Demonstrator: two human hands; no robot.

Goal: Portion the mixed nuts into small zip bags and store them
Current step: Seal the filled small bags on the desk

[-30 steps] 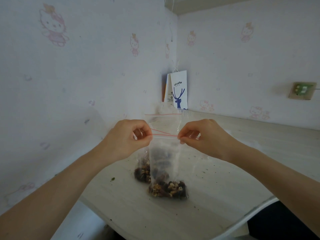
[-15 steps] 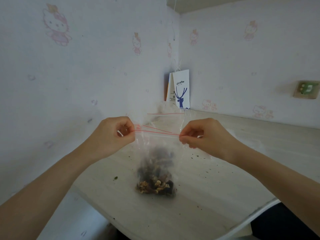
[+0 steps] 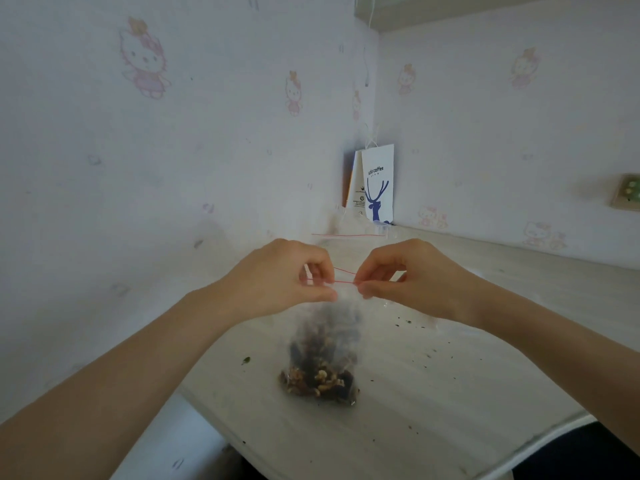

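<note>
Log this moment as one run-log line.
step: sealing zip bag | left hand: pinches top | right hand: pinches top | mixed nuts: at bottom | seal: looks partly open

**Corner closes the left and back; bare wood to the right**

The pale wood-grain counter [image 3: 433, 410] fits into a corner, with a wallpapered left wall [image 3: 173, 202] close along its edge and a rear wall [image 3: 485, 150] behind. A white paper bag with a blue deer [image 3: 377, 185] stands in the corner, and a second clear zip bag with a red strip [image 3: 349, 237] sits just in front of it. The left hand [image 3: 277, 275] and right hand [image 3: 408, 275] pinch a clear zip bag of mixed nuts [image 3: 322, 358] upright mid-counter, blocking the straight path to the corner. To its right, bare wood carries only dark crumbs [image 3: 408, 320].
</note>
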